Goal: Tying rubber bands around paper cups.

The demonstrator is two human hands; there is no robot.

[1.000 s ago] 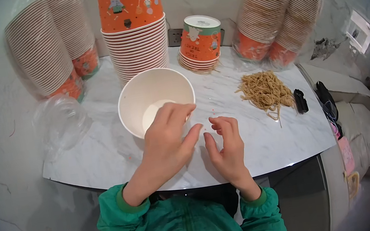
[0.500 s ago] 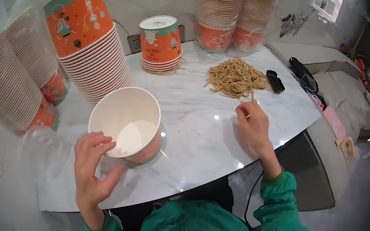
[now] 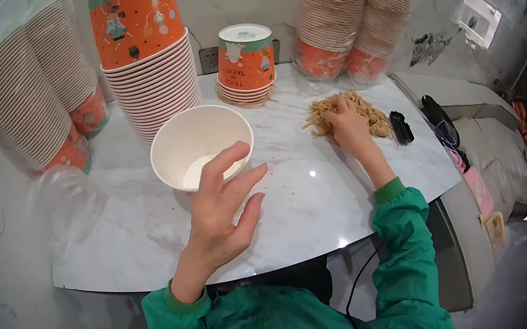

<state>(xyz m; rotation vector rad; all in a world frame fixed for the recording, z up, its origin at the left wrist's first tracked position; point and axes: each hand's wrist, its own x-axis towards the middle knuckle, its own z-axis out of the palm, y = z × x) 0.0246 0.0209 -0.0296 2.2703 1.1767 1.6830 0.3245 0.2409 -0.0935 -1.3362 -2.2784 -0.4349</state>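
Note:
My left hand (image 3: 221,209) is raised with its fingers spread, holding nothing; its index finger overlaps the front rim of a large paper bucket (image 3: 168,150). The bucket stands upright, white inside, with its mouth tilted toward me in view. Over at the right, my right hand (image 3: 349,125) reaches into a heap of thin tan rubber bands (image 3: 371,113), its fingers bent and pinching at the top of the heap. How many strands are caught between the fingertips is too small to tell.
Behind the bucket rises a tall stack of upside-down orange buckets (image 3: 150,79), beside a shorter stack (image 3: 244,64). Plastic-wrapped bucket stacks stand at left (image 3: 19,100) and back right (image 3: 334,2). A small black case (image 3: 401,127) lies right of the heap on the marble table (image 3: 145,245).
My right hand has moved forward into the rubber bands. My left hand has shifted right from the bucket's left side to its front. The whole view has shifted slightly.

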